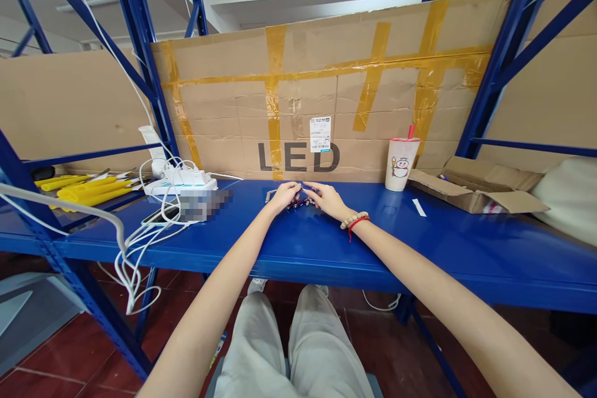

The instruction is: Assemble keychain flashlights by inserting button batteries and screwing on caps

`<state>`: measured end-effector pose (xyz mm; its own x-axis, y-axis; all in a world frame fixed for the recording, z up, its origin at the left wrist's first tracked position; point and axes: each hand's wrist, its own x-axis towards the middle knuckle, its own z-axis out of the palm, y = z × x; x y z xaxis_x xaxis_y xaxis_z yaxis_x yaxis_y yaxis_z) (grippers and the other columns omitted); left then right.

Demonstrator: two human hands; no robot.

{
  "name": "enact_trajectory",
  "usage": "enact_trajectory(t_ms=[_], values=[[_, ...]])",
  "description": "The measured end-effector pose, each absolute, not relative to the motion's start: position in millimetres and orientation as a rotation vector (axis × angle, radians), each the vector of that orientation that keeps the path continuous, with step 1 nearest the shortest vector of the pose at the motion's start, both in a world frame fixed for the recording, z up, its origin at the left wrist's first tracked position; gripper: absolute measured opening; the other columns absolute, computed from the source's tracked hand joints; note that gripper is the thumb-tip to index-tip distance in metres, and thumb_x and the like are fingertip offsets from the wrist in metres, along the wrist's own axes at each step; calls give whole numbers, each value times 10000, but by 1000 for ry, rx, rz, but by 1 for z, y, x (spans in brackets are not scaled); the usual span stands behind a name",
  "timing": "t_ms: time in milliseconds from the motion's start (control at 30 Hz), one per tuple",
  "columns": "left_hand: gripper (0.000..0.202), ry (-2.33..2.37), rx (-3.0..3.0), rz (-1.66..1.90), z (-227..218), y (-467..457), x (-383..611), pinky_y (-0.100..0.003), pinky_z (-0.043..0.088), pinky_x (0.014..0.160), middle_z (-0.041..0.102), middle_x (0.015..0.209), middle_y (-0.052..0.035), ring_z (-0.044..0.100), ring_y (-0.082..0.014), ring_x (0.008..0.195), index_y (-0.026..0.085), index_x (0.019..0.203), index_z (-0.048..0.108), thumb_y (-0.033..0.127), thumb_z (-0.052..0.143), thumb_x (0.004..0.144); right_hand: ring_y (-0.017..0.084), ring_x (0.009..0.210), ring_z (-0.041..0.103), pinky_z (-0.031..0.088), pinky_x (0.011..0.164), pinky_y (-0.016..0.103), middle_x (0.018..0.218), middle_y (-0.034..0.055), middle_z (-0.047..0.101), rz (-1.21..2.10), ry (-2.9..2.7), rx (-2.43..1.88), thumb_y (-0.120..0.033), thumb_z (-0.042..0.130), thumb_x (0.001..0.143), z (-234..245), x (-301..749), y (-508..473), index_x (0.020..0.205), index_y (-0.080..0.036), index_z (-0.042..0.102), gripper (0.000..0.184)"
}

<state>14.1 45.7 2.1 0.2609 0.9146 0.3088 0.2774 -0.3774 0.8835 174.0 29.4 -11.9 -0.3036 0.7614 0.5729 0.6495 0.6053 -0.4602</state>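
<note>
Both my arms reach forward over the blue metal shelf (326, 249). My left hand (283, 195) and my right hand (326, 198) meet over a small heap of little dark and silvery metal parts (301, 203). The fingers of both hands are curled and pinch at something tiny between them; I cannot make out what it is. A bead bracelet and a red string sit on my right wrist (354, 220). A small silvery piece (269, 196) lies just left of my left hand.
A taped cardboard sheet marked LED (326, 93) stands behind the hands. A white drink cup with a red straw (401, 163) and an open cardboard box (476, 189) are at right. At left lie a white power strip with cables (180, 183) and yellow-handled tools (88, 189).
</note>
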Motion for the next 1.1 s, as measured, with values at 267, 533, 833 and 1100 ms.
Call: enact_trajectory(t_ms=[267,533,833,1100], values=[[293,1365,2317,1084,2,46,12,-240,354,595,545,660,6,508,-147,656,192,638,457,272,342,895,136,710,601,418,627,217,947,29,676,5,-2128,-1225,-407,419,892,-7,173,21,1165,-252,595,359],[304,1472,2617,826,5,41,10,-252,398,735,629,831,-22,573,-185,832,218,843,561,306,288,941,103,505,532,377,525,196,574,-19,595,282,-2115,-1078,-429,424,863,-13,175,28,777,-165,649,358],[306,1468,2733,758,5,40,9,-258,420,764,649,878,-34,580,-193,885,203,920,581,284,288,953,109,531,473,327,527,214,648,16,624,127,-2140,-1028,-361,468,837,-12,179,32,816,-146,672,297],[321,1449,2738,780,4,42,9,-254,419,757,648,840,-27,591,-182,839,206,878,583,295,284,954,103,535,446,302,533,207,596,14,572,-11,-2149,-1018,-251,452,826,-8,176,29,637,-137,607,270]])
